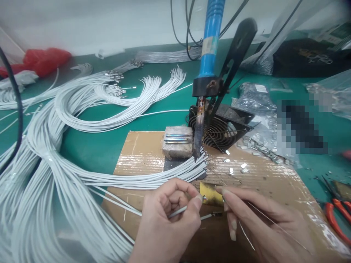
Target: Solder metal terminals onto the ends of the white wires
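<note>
My left hand (172,221) is closed in a pinch on a white cable (177,212) close to its stripped end. Thumb and forefinger of my right hand (257,219) pinch a thin silvery solder wire (246,235), which trails back across the hand. A yellow piece with dark stains (210,191) lies on the cardboard (142,149) between my fingertips. Just below it is another cable end with a dark tip (217,214). Above the hands, a blue-handled soldering iron (210,47) points downward, its tip near the ends of a white cable bundle (159,179).
Behind the bundle sits a metal block (177,148) carrying short bars, beside a black fan (216,131). Small metal connectors (243,166) are scattered to the right. Red-handled pliers (337,215) lie at the right edge. Many white cables (52,175) cover the left side.
</note>
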`<state>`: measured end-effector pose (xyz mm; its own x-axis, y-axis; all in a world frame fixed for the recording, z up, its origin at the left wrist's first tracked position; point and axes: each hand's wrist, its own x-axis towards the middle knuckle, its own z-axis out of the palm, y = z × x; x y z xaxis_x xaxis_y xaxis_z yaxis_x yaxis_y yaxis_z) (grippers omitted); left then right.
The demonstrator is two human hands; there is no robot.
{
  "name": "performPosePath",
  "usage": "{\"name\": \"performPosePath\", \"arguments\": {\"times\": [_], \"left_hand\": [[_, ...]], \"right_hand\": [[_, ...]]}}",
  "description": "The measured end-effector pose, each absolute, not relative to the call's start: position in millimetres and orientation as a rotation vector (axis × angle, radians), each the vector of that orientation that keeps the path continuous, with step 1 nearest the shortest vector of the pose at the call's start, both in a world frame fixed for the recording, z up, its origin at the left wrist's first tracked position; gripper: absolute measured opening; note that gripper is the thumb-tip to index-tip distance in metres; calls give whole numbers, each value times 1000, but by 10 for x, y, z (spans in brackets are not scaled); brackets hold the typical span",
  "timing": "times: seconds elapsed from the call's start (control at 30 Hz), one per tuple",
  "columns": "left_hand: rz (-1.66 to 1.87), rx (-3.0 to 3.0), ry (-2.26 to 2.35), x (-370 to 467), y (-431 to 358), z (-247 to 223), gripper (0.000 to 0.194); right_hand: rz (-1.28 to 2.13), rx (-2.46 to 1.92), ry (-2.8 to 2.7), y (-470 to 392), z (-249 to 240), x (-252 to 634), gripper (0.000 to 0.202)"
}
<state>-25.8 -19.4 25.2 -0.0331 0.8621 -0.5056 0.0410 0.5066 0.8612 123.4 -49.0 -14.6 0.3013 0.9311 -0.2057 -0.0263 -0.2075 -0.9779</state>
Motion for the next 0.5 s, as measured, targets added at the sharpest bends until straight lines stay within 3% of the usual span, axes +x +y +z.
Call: {"name": "performPosePath", "arguments": {"times": [0.13,0.3,0.5], "left_hand": [[808,821,1460,-250,-174,255,14],[828,812,1471,-240,-160,264,14],[823,827,1504,-224,-152,274,13]], "right_hand": [[1142,-1504,-751,-509,-161,1158,19],[1138,-1388,-1030,-481,-209,1229,29],[1046,-1287,-1234,-473,-180,1241,14]]}}
